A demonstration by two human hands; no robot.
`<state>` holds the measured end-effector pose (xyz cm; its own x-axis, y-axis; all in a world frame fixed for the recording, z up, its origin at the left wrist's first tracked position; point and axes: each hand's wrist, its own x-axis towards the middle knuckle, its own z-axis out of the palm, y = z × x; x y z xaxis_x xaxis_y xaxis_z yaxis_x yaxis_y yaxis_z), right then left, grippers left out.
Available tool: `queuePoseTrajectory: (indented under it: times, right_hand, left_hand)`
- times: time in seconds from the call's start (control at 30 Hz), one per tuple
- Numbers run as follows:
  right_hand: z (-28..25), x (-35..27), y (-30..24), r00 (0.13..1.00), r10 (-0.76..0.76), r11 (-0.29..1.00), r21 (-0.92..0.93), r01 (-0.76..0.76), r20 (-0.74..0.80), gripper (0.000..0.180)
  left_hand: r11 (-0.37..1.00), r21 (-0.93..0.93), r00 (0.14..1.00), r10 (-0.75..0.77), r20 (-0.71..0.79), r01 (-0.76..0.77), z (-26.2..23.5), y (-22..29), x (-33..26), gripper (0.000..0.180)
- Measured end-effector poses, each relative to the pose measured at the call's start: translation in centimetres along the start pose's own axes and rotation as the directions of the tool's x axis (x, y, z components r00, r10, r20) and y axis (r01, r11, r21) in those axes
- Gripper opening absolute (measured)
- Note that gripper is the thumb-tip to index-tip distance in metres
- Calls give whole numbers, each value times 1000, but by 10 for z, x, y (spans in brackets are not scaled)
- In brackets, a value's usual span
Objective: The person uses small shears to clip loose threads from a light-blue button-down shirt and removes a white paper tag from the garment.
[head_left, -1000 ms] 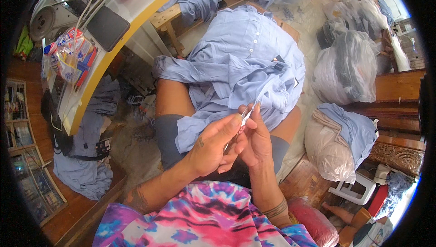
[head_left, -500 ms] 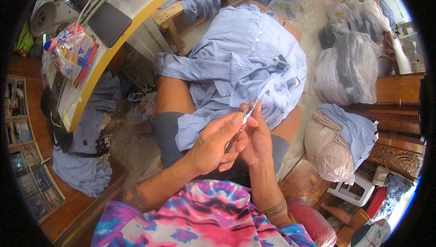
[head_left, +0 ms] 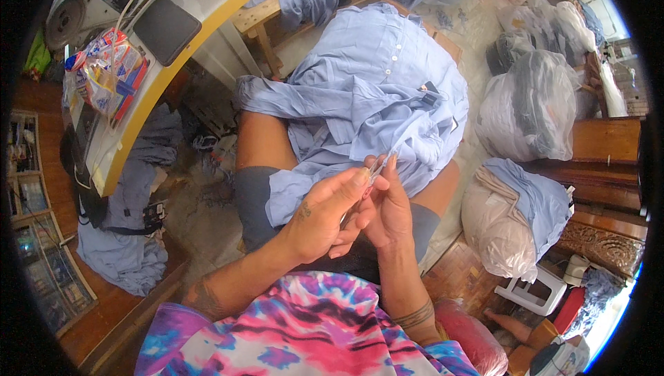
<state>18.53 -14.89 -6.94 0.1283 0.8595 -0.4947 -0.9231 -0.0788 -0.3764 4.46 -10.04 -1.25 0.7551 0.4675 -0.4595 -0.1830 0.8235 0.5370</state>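
Observation:
In front of my lap, my left hand [head_left: 321,213] and my right hand [head_left: 391,213] meet, both closed around a slim, shiny, pale tool [head_left: 376,168]. It resembles thread snips, but most of it is hidden by my fingers. My left thumb presses its side, while the right thumb and fingertips are at its upper end. Just beyond my fingertips, a light blue buttoned shirt [head_left: 366,58] lies heaped across my knees, with one sleeve stretched to the left. A small dark tag [head_left: 430,94] rests on the cloth.
On my left, a yellow-edged table [head_left: 128,141] bears a dark flat pad [head_left: 166,30] and a snack packet [head_left: 111,75]. Blue garments [head_left: 124,258] lie below it. Stuffed plastic bags [head_left: 529,106], a cloth-topped bundle [head_left: 505,224] and a white stool [head_left: 532,296] stand to the right.
Both hands keep their grip on the shiny tool, with only slight finger movement. The shirt stays in place; the whole view shifts a little.

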Motion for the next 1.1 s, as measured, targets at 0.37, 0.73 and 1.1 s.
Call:
queuePoseTrajectory:
  times: [0.37,0.73,1.1]
  right_hand:
    - [1,3,1,1000,-14,1000,-26,15,21,33]
    - [-21,6,-1,990,-54,992,-111,68,127,26]
    - [-31,5,0,954,-208,948,-194,251,217,18]
  left_hand:
    - [1000,18,1000,7,5,-7,0,3,1,50]
    - [996,-87,1000,21,7,-20,-1,-1,0,46]
    - [980,-121,983,144,-117,-158,9,-13,-3,27]
